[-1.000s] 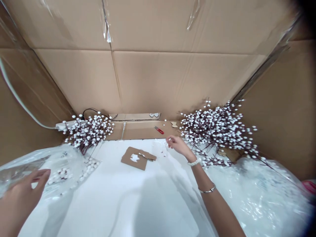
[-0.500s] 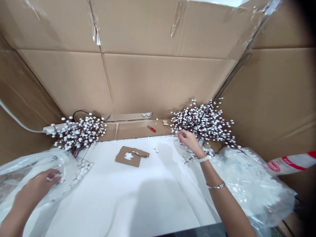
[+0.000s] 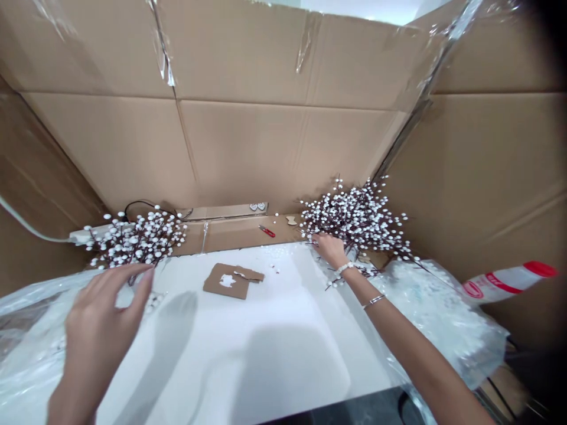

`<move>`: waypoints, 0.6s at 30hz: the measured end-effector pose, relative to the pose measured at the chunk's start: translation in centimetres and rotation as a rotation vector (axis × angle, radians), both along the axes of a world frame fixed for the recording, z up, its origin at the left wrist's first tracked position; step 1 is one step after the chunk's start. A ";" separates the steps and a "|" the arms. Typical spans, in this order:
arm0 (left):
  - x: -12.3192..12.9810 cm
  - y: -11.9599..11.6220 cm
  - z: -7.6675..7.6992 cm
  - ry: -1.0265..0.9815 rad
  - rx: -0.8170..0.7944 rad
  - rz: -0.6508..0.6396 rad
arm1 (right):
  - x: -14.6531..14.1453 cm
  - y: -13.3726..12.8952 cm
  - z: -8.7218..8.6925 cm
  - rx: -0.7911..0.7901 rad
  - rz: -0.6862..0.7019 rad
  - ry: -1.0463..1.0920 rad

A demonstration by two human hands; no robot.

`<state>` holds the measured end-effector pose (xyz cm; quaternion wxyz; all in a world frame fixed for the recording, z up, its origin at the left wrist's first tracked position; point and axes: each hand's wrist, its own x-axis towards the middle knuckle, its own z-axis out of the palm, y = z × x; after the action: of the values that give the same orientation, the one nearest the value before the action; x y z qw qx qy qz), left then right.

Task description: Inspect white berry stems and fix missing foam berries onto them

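The person's right hand (image 3: 330, 249) sits at the lower edge of the larger spray of white-berried branches (image 3: 354, 218), its fingers curled in among the dark twigs. Its grip is partly closed, but I cannot tell whether it has hold of a stem. A white beaded bracelet (image 3: 344, 268) and a thin silver bangle (image 3: 374, 301) circle that wrist and forearm. The left hand (image 3: 104, 324) is raised over the near left of the bench (image 3: 283, 354), its grip open with the fingers spread and nothing in it, just below a smaller spray of the same branches (image 3: 137, 239). Clear plastic bags lie at both sides, one under the left hand (image 3: 31, 319) and one beside the larger spray (image 3: 438, 319). Between the hands, a cut piece of brown cardboard (image 3: 224, 282) lies on the white bench, with loose white beads (image 3: 275, 268) scattered just beyond it. On a cardboard ledge (image 3: 239, 236) at the back lie red-handled thread snips (image 3: 266, 231) and a small wooden cutout (image 3: 291, 220). Corrugated cardboard walls (image 3: 239, 153), taped in places, surround the bench.
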<state>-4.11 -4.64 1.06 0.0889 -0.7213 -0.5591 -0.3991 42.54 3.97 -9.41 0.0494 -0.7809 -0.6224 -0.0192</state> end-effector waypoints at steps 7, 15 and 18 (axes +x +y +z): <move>7.8 0.7 2.9 -0.048 0.093 -0.262 | 3.4 -1.1 2.9 0.208 -0.027 0.082; 9.2 0.8 3.0 -0.128 0.093 -0.363 | 6.8 -2.6 3.7 0.151 0.185 0.367; 9.1 1.0 3.3 -0.148 0.101 -0.366 | 7.4 -2.8 3.1 0.079 0.250 0.468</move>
<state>4.96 -3.62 4.37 0.0096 -0.7740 -0.4032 -0.4881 49.90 1.20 -6.26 0.2244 -0.6787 -0.6843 0.1439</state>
